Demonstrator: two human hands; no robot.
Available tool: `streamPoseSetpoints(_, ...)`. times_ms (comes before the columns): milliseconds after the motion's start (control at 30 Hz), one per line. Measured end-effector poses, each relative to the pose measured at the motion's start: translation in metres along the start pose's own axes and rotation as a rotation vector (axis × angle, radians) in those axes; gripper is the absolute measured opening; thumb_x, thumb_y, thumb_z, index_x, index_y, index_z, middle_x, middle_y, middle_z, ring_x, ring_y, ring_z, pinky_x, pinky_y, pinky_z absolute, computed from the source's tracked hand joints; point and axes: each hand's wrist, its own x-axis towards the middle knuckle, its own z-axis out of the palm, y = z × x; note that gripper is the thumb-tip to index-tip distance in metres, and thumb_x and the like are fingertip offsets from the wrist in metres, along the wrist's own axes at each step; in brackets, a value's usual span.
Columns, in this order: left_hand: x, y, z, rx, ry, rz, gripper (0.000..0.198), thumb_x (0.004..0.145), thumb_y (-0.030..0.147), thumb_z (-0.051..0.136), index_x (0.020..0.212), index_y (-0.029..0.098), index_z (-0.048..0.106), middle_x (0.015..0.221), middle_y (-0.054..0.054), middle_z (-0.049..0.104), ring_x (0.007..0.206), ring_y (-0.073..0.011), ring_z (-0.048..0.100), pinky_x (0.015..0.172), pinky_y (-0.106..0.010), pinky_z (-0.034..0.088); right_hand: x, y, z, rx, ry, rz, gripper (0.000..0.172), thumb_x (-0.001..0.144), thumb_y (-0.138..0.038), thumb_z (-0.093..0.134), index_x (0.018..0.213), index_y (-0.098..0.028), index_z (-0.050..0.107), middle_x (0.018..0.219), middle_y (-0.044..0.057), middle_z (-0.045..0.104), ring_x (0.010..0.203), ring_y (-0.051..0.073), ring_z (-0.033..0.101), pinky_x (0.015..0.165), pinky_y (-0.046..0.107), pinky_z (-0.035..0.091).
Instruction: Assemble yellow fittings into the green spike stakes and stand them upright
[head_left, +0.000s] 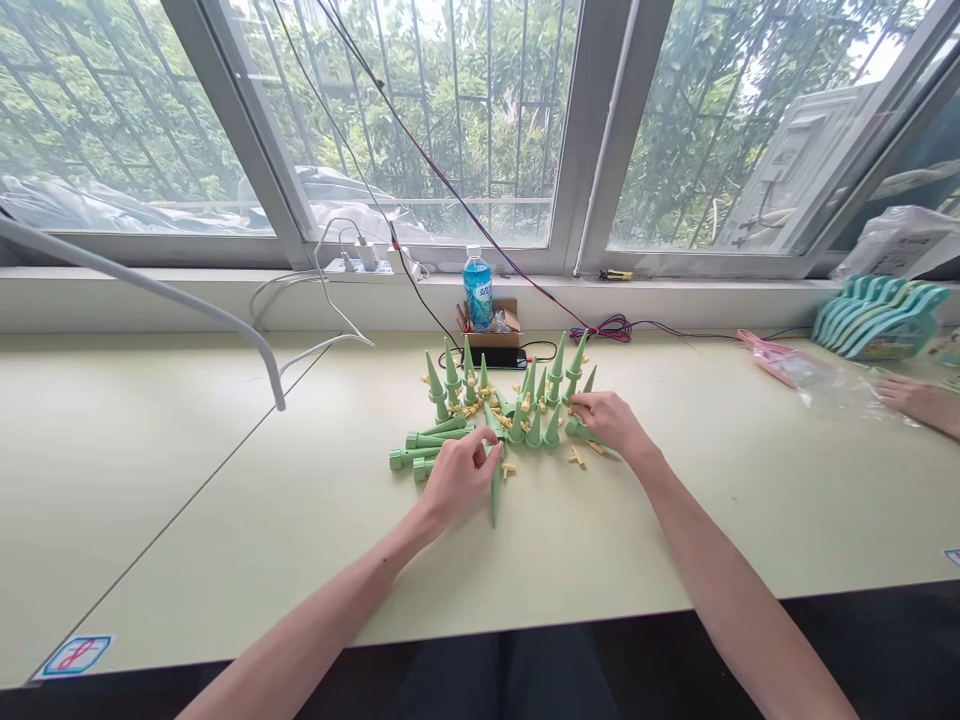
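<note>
My left hand [463, 472] is closed around the wide end of a green plastic spike [495, 500], whose tip points toward me. At the right of the pile, my right hand [611, 420] pinches near the base of an upright green spike [576, 365]; its fingertips partly cover the contact. Several more green cone-shaped spikes [534, 432] stand between the hands. To the left lie several long green spikes with ribbed caps [420, 455]. Small yellow T-shaped fittings [576, 458] are scattered among them and in front.
Behind the pile stand a blue bottle [478, 290], a small cardboard box [510, 318] and a black phone [493, 358]. Cables [607, 327] run along the back. At right are turquoise hangers [877, 315], a plastic bag [825, 385] and another person's hand [919, 400]. A white tube [187, 285] arches in from the left.
</note>
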Motion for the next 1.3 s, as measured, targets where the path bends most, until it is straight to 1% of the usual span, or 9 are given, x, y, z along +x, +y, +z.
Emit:
streamPoseSetpoints(233, -0.001, 0.000, 0.001, 0.002, -0.006, 0.005, 0.022, 0.091, 0.037, 0.047, 0.085, 0.020, 0.059, 0.048, 0.007, 0.040, 0.045, -0.0104, 0.033, 0.053, -0.024, 0.026, 0.000, -0.001, 0.006, -0.059, -0.057, 0.017, 0.030, 0.094, -0.023, 0.048, 0.108, -0.026, 0.073, 0.102, 0.007, 0.074, 0.091, 0.022, 0.066, 0.067, 0.025, 0.041)
streamPoseSetpoints(467, -0.001, 0.001, 0.001, 0.010, -0.016, 0.007, 0.024, 0.092, 0.038, 0.047, 0.085, 0.019, 0.059, 0.049, 0.007, 0.043, 0.045, -0.0105, 0.035, 0.052, -0.024, 0.028, -0.002, -0.007, 0.005, -0.085, -0.058, 0.036, 0.028, 0.094, -0.022, 0.047, 0.106, -0.024, 0.072, 0.097, 0.008, 0.073, 0.086, 0.022, 0.065, 0.064, 0.025, 0.039)
streamPoseSetpoints(767, 0.000, 0.000, 0.001, 0.003, -0.025, 0.016, 0.024, 0.092, 0.038, 0.047, 0.086, 0.019, 0.060, 0.049, 0.007, 0.043, 0.045, -0.0101, 0.035, 0.051, -0.023, 0.027, -0.001, -0.007, 0.007, -0.079, -0.079, 0.089, 0.020, 0.093, -0.021, 0.048, 0.093, -0.021, 0.068, 0.089, 0.007, 0.070, 0.079, 0.020, 0.062, 0.059, 0.025, 0.033)
streamPoseSetpoints(933, -0.001, 0.000, 0.001, 0.011, -0.027, 0.016, 0.023, 0.093, 0.038, 0.048, 0.086, 0.019, 0.060, 0.049, 0.007, 0.042, 0.045, -0.0097, 0.035, 0.051, -0.023, 0.028, -0.001, -0.006, 0.006, -0.072, -0.070, 0.079, 0.017, 0.093, -0.020, 0.047, 0.090, -0.020, 0.064, 0.086, 0.007, 0.070, 0.077, 0.020, 0.061, 0.058, 0.025, 0.031)
streamPoseSetpoints(1000, 0.000, 0.000, 0.001, 0.012, -0.024, 0.018, 0.023, 0.093, 0.038, 0.048, 0.086, 0.019, 0.059, 0.049, 0.007, 0.042, 0.045, -0.0097, 0.035, 0.051, -0.023, 0.028, -0.001, -0.006, 0.005, -0.072, -0.041, 0.070, 0.015, 0.093, -0.021, 0.047, 0.090, -0.020, 0.062, 0.083, 0.007, 0.069, 0.074, 0.020, 0.061, 0.057, 0.025, 0.030)
streamPoseSetpoints(1067, 0.000, 0.000, 0.001, 0.011, -0.022, 0.022, 0.023, 0.093, 0.037, 0.048, 0.086, 0.019, 0.059, 0.049, 0.007, 0.042, 0.045, -0.0096, 0.035, 0.051, -0.023, 0.028, -0.002, -0.008, 0.004, -0.052, 0.016, 0.062, 0.014, 0.094, -0.021, 0.047, 0.090, -0.019, 0.060, 0.081, 0.006, 0.068, 0.070, 0.020, 0.060, 0.056, 0.025, 0.030)
streamPoseSetpoints(1167, -0.001, 0.000, 0.002, 0.021, -0.017, 0.029, 0.022, 0.093, 0.036, 0.048, 0.086, 0.019, 0.059, 0.050, 0.007, 0.043, 0.045, -0.0095, 0.036, 0.052, -0.023, 0.028, -0.003, -0.014, 0.002, 0.040, 0.145, 0.041, 0.012, 0.095, -0.022, 0.045, 0.094, -0.019, 0.057, 0.078, 0.005, 0.067, 0.065, 0.018, 0.058, 0.056, 0.025, 0.032)
streamPoseSetpoints(1300, -0.001, 0.000, 0.003, 0.042, -0.009, 0.031, 0.021, 0.093, 0.035, 0.047, 0.088, 0.019, 0.060, 0.050, 0.007, 0.045, 0.045, -0.0100, 0.037, 0.053, -0.023, 0.028, -0.005, -0.030, 0.001, 0.202, 0.343, -0.041, 0.015, 0.098, -0.027, 0.040, 0.099, -0.018, 0.053, 0.078, 0.004, 0.065, 0.062, 0.017, 0.058, 0.058, 0.025, 0.037)
